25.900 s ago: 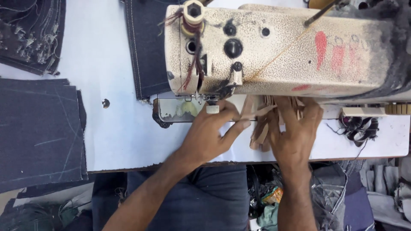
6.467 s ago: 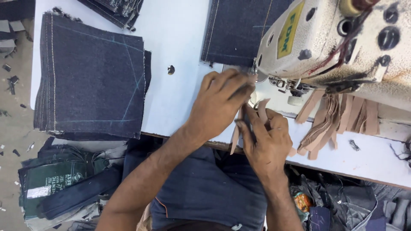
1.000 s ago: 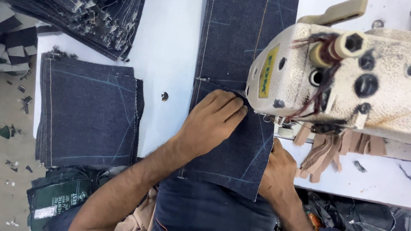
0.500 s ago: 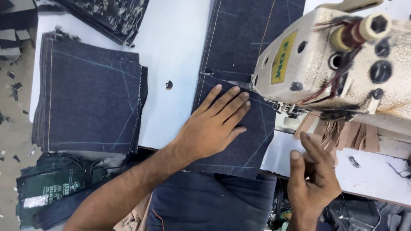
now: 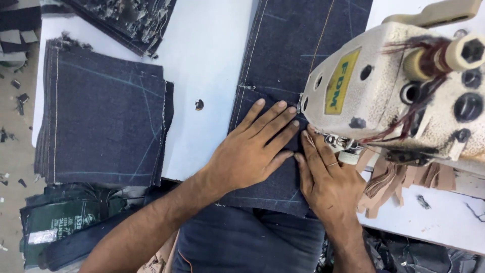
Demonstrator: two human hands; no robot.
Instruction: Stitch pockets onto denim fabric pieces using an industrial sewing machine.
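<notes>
At the left edge of the white sewing table (image 5: 212, 60) sits a squared stack of dark blue denim panels with pale chalk lines and tan edge stitching (image 5: 103, 126), its near side reaching the table's front edge. At the far left corner lies a second, ragged pile of dark denim pieces with frayed threads (image 5: 126, 20). Below the front edge, by the person's side, rests a dark green printed bag (image 5: 63, 222). A small dark hole (image 5: 199, 104) marks the bare table between the stack and the work.

Down the middle of the table runs a long dark blue denim panel with tan seams (image 5: 298, 45), from the far edge under the machine to the front edge, where its near end hangs just over. The left hand (image 5: 252, 149) lies flat on it, fingers spread and open, pressing rather than gripping, fingertips just beside the machine's head. The right hand (image 5: 328, 177) rests touching the panel's right edge, fingers straight and together, tips at the needle area under the cream-coloured, worn industrial sewing machine (image 5: 399, 96). Tan leather-like strips (image 5: 399, 179) lie bunched beneath the machine toward the table's right front edge.
</notes>
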